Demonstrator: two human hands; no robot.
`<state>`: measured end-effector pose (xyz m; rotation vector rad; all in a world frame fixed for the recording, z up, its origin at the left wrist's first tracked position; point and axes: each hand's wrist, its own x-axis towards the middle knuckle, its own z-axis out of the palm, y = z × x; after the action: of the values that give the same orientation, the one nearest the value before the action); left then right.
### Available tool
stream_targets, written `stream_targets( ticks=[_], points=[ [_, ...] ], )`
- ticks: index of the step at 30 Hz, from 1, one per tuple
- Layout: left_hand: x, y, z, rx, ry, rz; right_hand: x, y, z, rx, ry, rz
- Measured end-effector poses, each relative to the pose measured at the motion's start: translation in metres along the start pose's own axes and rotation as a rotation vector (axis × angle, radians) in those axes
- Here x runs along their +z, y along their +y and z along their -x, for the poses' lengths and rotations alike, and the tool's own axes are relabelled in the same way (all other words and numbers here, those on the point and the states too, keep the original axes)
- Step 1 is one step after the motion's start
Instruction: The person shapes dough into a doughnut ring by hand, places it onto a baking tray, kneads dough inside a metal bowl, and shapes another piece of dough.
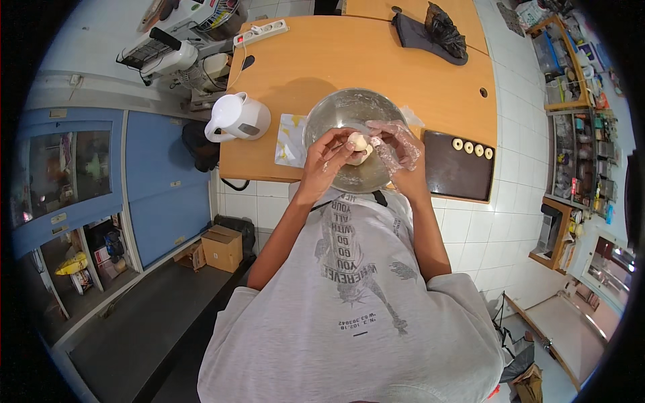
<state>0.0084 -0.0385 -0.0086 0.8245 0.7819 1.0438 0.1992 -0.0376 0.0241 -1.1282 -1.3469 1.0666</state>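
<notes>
Over a large steel mixing bowl [321, 115], my left hand [328, 156] grips a pale lump of dough [359, 142] with its fingers curled round it. My right hand [401, 149] wears a clear plastic glove smeared with dough. Its fingertips are bent in against the right side of the lump, pinching at it. Some flour or dough coats the inside of the bowl. To the right of the bowl lies a dark rectangular baking tray [459, 171], with several small ring-shaped pieces of dough [469, 147] in a row along its far right edge.
A white electric kettle [242, 117] stands left of the bowl, beside a patterned packet [290, 140]. Along the far left edge is a white power strip [262, 32] with its cable. A dark cloth [420, 41] and black plastic bag [445, 30] lie at the table's [376, 57] far right.
</notes>
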Motion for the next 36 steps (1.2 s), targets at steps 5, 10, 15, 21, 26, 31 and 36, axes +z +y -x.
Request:
stream_targets(
  ticks=[5, 10, 15, 21, 26, 31, 36],
  points=[
    [-0.004, -0.001, 0.0, -0.031, -0.052, 0.125, -0.01, -0.004, -0.003, -0.125, -0.075, 0.099],
    [-0.006, -0.003, 0.001, -0.041, -0.076, 0.028, -0.013, -0.003, -0.004, -0.167, -0.117, 0.219],
    [-0.003, -0.006, 0.001, 0.008, -0.06, -0.047, -0.008, -0.004, -0.002, -0.201, -0.117, 0.257],
    [-0.006, -0.005, 0.0, 0.037, -0.038, 0.032, -0.007, -0.002, 0.001, -0.138, -0.065, 0.08],
    [-0.003, -0.001, 0.003, -0.007, -0.065, 0.068, -0.017, -0.009, 0.0, -0.227, -0.148, 0.197],
    [-0.005, -0.005, 0.001, -0.064, -0.089, 0.036, -0.02, -0.006, 0.001, -0.215, -0.184, 0.239],
    [-0.005, -0.004, 0.002, -0.075, -0.092, 0.042, -0.017, -0.008, 0.0, -0.208, -0.174, 0.232]
  ],
)
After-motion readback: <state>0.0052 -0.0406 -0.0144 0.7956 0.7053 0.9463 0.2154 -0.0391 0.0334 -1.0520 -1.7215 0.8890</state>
